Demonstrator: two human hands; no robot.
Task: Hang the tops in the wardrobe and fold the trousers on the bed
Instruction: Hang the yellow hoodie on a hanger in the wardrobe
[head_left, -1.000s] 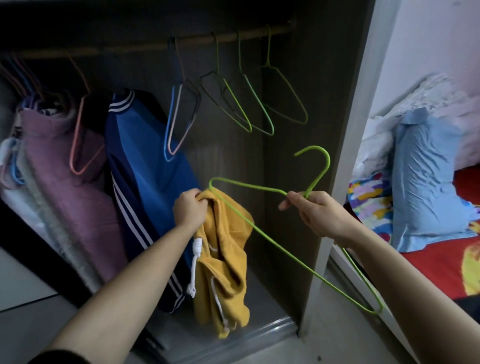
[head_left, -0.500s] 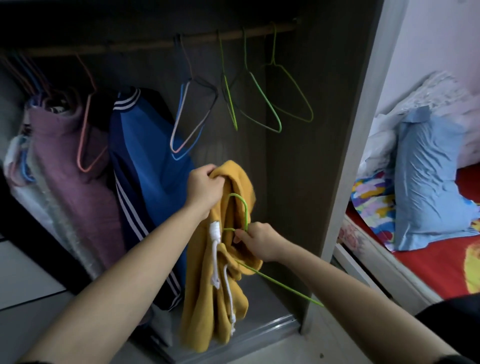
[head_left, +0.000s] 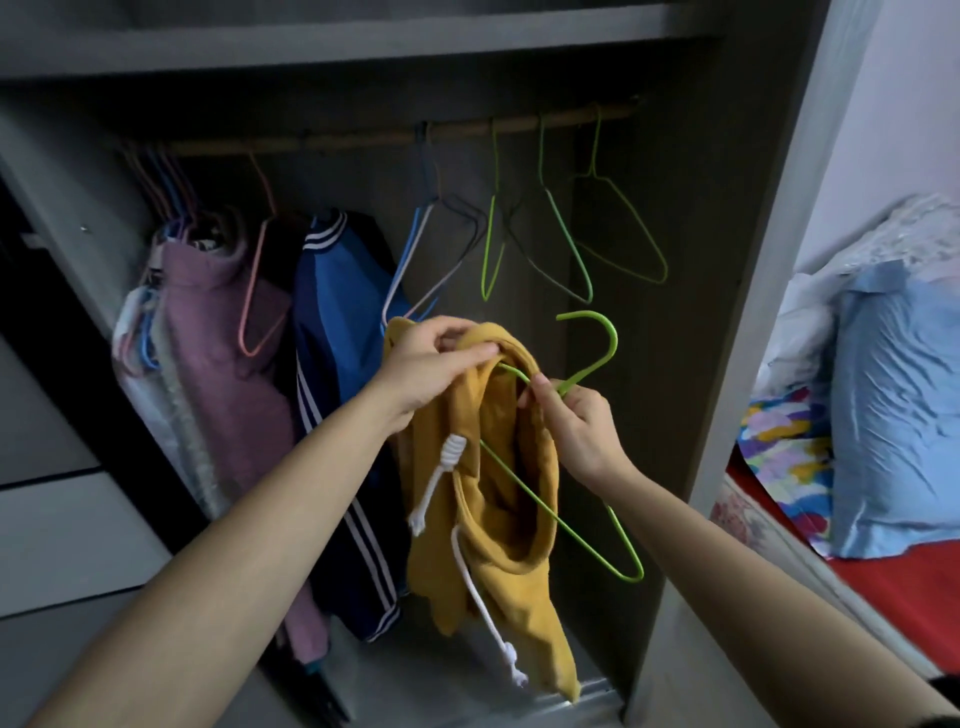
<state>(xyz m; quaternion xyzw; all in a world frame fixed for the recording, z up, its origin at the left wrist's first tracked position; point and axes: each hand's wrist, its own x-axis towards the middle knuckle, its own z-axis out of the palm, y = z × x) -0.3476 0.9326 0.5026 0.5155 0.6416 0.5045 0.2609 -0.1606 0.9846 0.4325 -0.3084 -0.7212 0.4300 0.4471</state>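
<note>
1. The left hand (head_left: 441, 358) is up in front of the open wardrobe (head_left: 753, 312). Thumb and fingers pinch the top edge of the yellow hoodie (head_left: 498, 519), so the hoodie just hangs from that hand in mid-air with its white drawstrings (head_left: 441, 478) dangling.
2. The right hand (head_left: 576, 426) pinches the green hanger (head_left: 614, 338) at the neck, right under the hook. One wire of the hanger runs down inside the hoodie's opening and the other corner pokes out low on the right. The hook points up, well below the rail (head_left: 337, 143).
3. On the rail above the hands there's a bunch of bare wire hangers (head_left: 618, 244): green, blue and a dark one.
4. Left of those hang a blue jacket (head_left: 337, 322) with white stripes and a mauve top (head_left: 228, 364) on a pink hanger, plus more stuff bunched at the far left.
5. The bed (head_left: 909, 587) is off to the right past the wardrobe's side panel, with a red sheet and a light blue pillow (head_left: 898, 415).
</note>
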